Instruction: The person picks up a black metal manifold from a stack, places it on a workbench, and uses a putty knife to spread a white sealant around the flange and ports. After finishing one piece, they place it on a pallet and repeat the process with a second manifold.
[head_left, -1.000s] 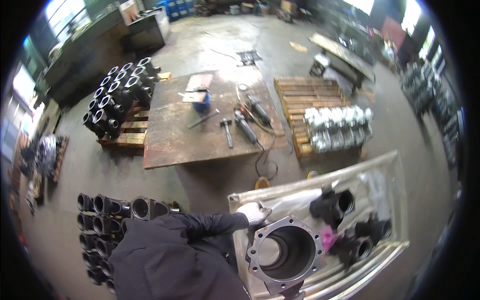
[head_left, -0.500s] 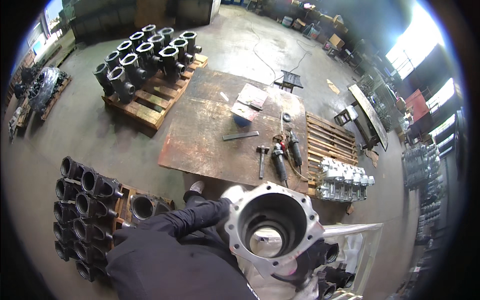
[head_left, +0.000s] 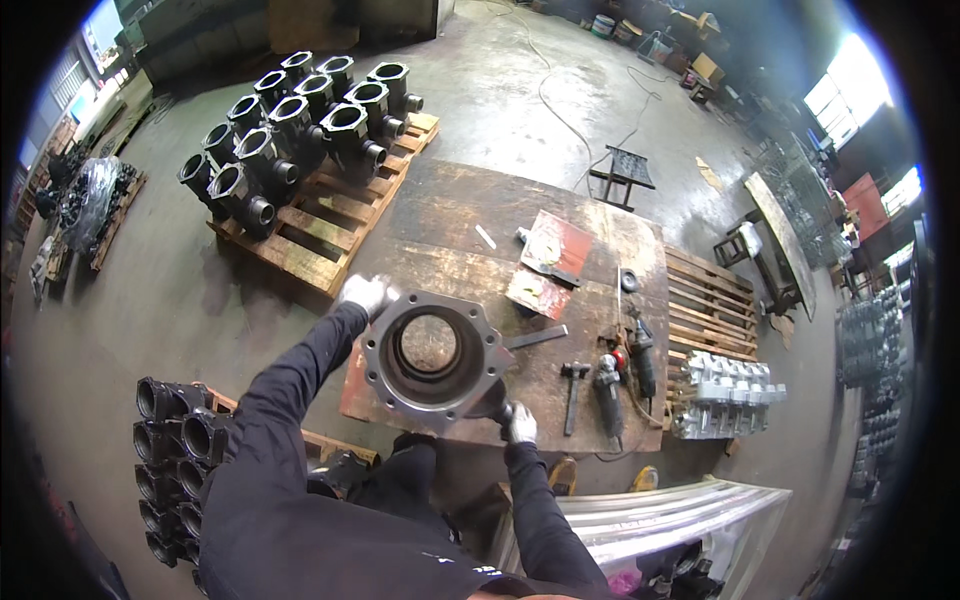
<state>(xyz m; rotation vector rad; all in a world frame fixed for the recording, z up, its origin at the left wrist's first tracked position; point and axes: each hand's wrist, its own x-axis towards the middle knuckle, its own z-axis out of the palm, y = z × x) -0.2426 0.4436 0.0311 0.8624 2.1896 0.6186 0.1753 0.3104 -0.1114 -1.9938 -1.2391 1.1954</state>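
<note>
Between my two hands is a dark cast-metal housing [head_left: 468,362], its round bore facing up and its bare-metal flange ringed with bolt holes. It is over the near left part of a worn workbench [head_left: 440,215]; whether it touches the top I cannot tell. My left hand [head_left: 367,295], in a white glove, grips the flange's upper left edge, its fingers partly hidden. At the lower right, my gloved right hand [head_left: 520,424] is closed on the end of the housing's side outlet. A flat metal bar [head_left: 538,337] lies just beyond the housing.
On the bench lie a hammer [head_left: 572,398], two angle grinders [head_left: 608,400] and a red-and-white box [head_left: 555,245]. Similar housings stand on a far left pallet [head_left: 335,225], with more stacked [head_left: 165,440] at lower left. Silvery castings [head_left: 725,395] sit right; a metal-topped frame [head_left: 670,515] is near right.
The housing has moved forward and left, from near my body to over the bench, with both hands on it. My view has shifted too.
</note>
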